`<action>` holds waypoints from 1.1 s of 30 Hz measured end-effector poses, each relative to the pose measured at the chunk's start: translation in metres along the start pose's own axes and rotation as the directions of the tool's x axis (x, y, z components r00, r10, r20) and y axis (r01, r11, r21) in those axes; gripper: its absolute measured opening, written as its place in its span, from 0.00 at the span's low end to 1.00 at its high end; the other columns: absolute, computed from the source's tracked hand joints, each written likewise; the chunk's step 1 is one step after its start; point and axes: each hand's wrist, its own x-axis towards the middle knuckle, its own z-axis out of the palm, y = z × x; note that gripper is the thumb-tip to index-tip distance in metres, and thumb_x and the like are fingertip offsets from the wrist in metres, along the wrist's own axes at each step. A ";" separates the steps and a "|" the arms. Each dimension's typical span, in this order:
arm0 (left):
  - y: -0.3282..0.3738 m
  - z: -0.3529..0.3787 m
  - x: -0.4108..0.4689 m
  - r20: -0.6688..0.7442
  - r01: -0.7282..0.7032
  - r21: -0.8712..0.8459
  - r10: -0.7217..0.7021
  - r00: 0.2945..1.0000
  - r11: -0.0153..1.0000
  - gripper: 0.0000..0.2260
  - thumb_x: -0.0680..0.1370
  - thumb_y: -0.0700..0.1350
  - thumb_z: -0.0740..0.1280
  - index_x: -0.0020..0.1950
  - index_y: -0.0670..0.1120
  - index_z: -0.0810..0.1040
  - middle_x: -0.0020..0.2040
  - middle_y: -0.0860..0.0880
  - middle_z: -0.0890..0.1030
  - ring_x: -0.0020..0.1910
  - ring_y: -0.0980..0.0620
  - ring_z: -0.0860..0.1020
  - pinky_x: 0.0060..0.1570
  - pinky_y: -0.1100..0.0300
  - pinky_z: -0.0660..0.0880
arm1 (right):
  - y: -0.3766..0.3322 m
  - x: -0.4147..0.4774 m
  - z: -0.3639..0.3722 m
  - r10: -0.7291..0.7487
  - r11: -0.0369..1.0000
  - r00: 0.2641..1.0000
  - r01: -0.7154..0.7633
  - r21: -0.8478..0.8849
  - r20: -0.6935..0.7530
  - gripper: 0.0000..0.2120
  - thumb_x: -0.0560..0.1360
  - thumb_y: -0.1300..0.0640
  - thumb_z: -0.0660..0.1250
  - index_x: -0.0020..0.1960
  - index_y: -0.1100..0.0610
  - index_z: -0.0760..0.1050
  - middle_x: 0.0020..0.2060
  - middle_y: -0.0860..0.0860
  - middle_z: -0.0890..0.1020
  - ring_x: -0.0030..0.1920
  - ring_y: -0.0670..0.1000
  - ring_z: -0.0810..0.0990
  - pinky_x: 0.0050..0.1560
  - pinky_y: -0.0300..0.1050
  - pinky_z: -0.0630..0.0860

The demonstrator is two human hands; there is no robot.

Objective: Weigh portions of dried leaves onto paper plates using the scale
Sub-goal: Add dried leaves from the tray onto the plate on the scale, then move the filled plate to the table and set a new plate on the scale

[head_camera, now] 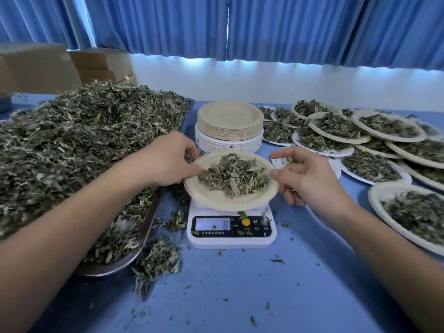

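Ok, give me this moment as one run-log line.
stage: weighing | plate with leaves over scale | left hand: grips plate's left rim | right hand: grips right rim | filled plates: right | heaped tray: left

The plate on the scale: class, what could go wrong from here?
1. The left hand and right hand both grip the paper plate by its rim, so the scale may read falsely.
2. A leaf scrap lies on the display, so a digit could be misread.
3. The leaves are heaped loosely; tipping the plate may spill them.
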 end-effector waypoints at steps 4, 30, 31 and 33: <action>0.007 0.009 0.001 -0.046 0.047 -0.183 -0.057 0.997 0.982 0.04 0.75 0.47 0.76 0.47 0.48 0.84 0.20 0.60 0.74 0.23 0.59 0.70 0.30 0.60 0.69 | -0.011 0.000 -0.005 0.060 0.996 0.997 -0.063 -0.058 -0.047 0.15 0.75 0.61 0.76 0.59 0.55 0.77 0.25 0.53 0.77 0.22 0.49 0.72 0.22 0.38 0.65; 0.290 0.141 0.087 0.266 -0.055 -0.502 0.214 0.940 0.863 0.05 0.79 0.37 0.70 0.55 0.41 0.80 0.30 0.46 0.75 0.25 0.53 0.73 0.26 0.62 0.75 | -0.005 -0.059 -0.288 0.170 0.774 0.772 -0.489 -0.401 -0.613 0.02 0.72 0.60 0.76 0.43 0.55 0.83 0.32 0.52 0.83 0.31 0.51 0.78 0.30 0.39 0.71; 0.298 0.144 0.088 0.294 -0.079 -0.447 0.230 0.928 0.891 0.05 0.79 0.37 0.70 0.54 0.39 0.80 0.31 0.45 0.75 0.25 0.52 0.73 0.26 0.62 0.77 | -0.002 -0.061 -0.294 0.156 0.733 0.772 -0.509 -0.452 -0.616 0.02 0.71 0.59 0.76 0.41 0.55 0.84 0.34 0.52 0.84 0.35 0.51 0.79 0.33 0.40 0.71; 0.311 0.150 0.091 0.348 -0.081 -0.404 0.235 0.907 0.911 0.07 0.79 0.36 0.70 0.54 0.34 0.81 0.30 0.44 0.75 0.24 0.52 0.74 0.26 0.62 0.78 | 0.002 -0.064 -0.304 0.160 0.632 0.779 -0.553 -0.543 -0.607 0.04 0.72 0.57 0.76 0.39 0.56 0.84 0.34 0.53 0.85 0.37 0.50 0.80 0.35 0.42 0.71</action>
